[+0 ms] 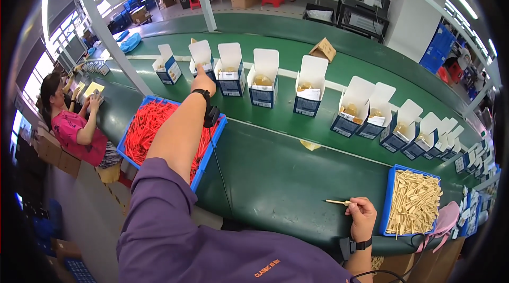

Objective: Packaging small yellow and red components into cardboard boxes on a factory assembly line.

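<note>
- Right hand [363,215]: above the near worktop [275,182]; thumb and fingertips pinched together on one slim pale stick [336,202], the other fingers curled in. The stick lies nearly level, its tip pointing left.
- Left hand [205,85]: arm outstretched, one finger extended at the open white-and-blue box [200,49], second from the left in the row; the grip is turned away and small, so whether it holds anything cannot be told.
- Blue tray [210,150], left: filled with red pieces [151,126]; left forearm passes above it.
- Blue bin [388,195], right: heaped with pale sticks [413,203], just beside the right hand.
- Boxes in a row on the green belt [289,44]: lids raised; several, such as the middle box [263,81], show a round amber item and white paper.
- Co-worker [82,134]: pink top, seated at far left, hands raised.
</note>
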The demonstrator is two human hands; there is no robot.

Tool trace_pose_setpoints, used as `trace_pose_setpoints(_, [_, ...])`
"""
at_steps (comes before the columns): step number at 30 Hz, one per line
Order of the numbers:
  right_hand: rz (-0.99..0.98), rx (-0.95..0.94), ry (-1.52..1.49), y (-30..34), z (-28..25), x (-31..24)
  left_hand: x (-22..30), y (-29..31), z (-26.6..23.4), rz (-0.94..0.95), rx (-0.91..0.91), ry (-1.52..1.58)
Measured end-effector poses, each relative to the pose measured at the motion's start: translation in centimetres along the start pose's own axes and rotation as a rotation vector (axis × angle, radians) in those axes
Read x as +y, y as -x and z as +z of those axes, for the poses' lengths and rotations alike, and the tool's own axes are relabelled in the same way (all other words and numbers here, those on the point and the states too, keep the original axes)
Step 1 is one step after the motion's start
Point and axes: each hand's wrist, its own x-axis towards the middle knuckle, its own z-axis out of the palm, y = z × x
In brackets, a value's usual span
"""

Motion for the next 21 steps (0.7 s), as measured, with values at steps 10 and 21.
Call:
trace_pose_setpoints(10, [0.012,0.055,0.011,0.5,-0.8,0.2,-6.3,-9.9,0.9,-0.253,0.259,0.075])
trace_pose_setpoints(21, [0.003,0.104,0.055,0.4,-0.9,0.0,-5.6,-10.1,0.2,0.041,0.247,-0.126])
